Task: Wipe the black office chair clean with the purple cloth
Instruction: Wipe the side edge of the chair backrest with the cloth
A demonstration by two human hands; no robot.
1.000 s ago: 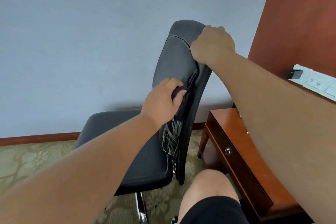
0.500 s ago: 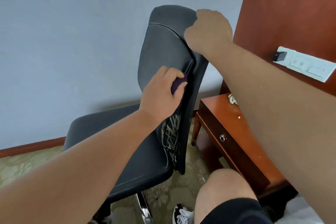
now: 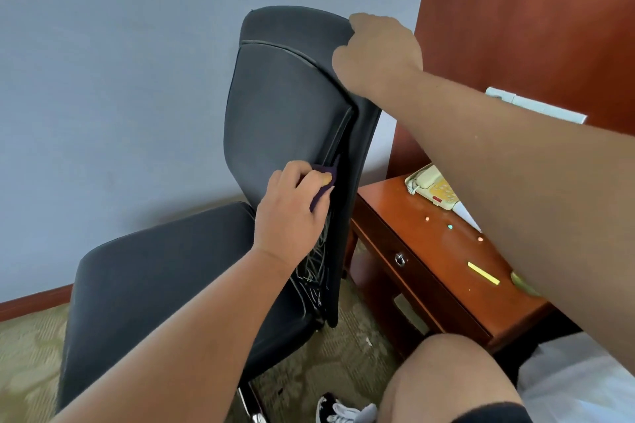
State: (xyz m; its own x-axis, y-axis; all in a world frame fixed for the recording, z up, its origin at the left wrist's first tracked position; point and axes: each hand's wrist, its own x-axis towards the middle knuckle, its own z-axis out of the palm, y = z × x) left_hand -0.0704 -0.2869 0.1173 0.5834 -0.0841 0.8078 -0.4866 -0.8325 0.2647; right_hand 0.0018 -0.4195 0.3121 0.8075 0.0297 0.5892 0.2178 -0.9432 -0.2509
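Pressing the purple cloth (image 3: pixel 322 189) against the right edge of the backrest, my left hand (image 3: pixel 292 213) has its fingers curled over it, so most of the cloth is hidden under the palm. The cloth sits about halfway down the black office chair (image 3: pixel 281 106), just at the seam where the front cushion meets the back shell. My right hand (image 3: pixel 378 51) grips the top right corner of the backrest. Its fingers go behind the shell and I see only the knuckles, but the hold looks closed and firm.

To do this stroke well, I think I should push the cloth into the seam with the fingertips. Then I follow the edge in one line, down toward the pale scribbled lines near the bottom right corner of the backrest. The right hand should steady the chair so it does not turn. Those lines will probably need more pressure.

For room, the left side of the chair, toward the wall, is open. On the right the wooden desk (image 3: pixel 391 213) stands near the backrest, with a telephone (image 3: pixel 427 184) at its far edge. My knee (image 3: pixel 446 378) is near the lower corner of the backrest, so I would hold my elbow to the left.
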